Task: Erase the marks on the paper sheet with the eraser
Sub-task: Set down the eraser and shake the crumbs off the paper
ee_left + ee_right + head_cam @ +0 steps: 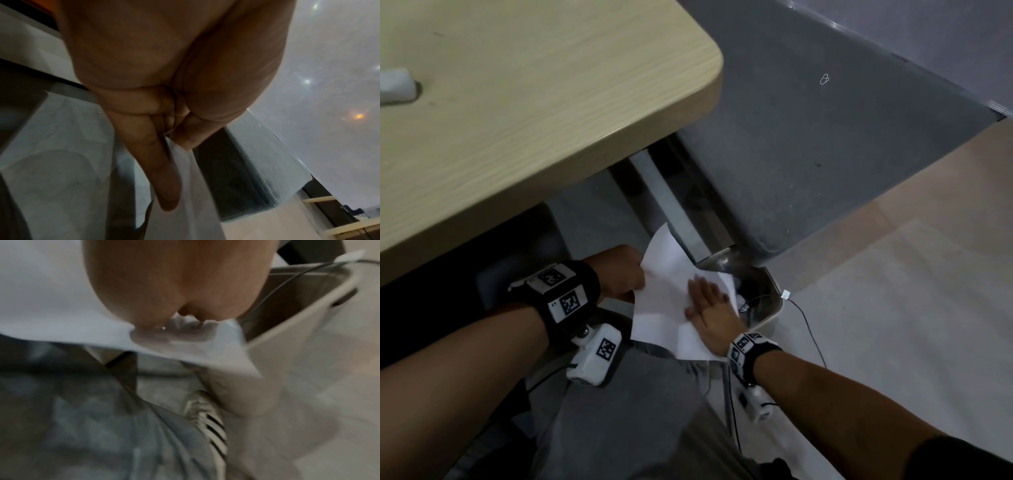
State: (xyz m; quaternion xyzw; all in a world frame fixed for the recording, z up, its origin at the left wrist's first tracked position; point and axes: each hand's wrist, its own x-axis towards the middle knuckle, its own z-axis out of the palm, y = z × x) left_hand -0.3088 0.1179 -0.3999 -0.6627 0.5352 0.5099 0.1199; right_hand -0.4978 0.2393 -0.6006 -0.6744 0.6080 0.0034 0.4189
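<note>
While the paper sheet [667, 301] hangs over the bin [767, 308], lower centre of frame, left hand [619, 274] pinches its edge; right hand [709, 308] lies flat on it. Eraser [395, 85] apparently on tabletop [534, 102], upper left. Likely brushing off crumbs; next: return sheet.

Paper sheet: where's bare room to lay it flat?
The tabletop is bare from the white object at its left edge to its rounded corner. Crowded below: paper sheet, left hand, right hand, bin.
</note>
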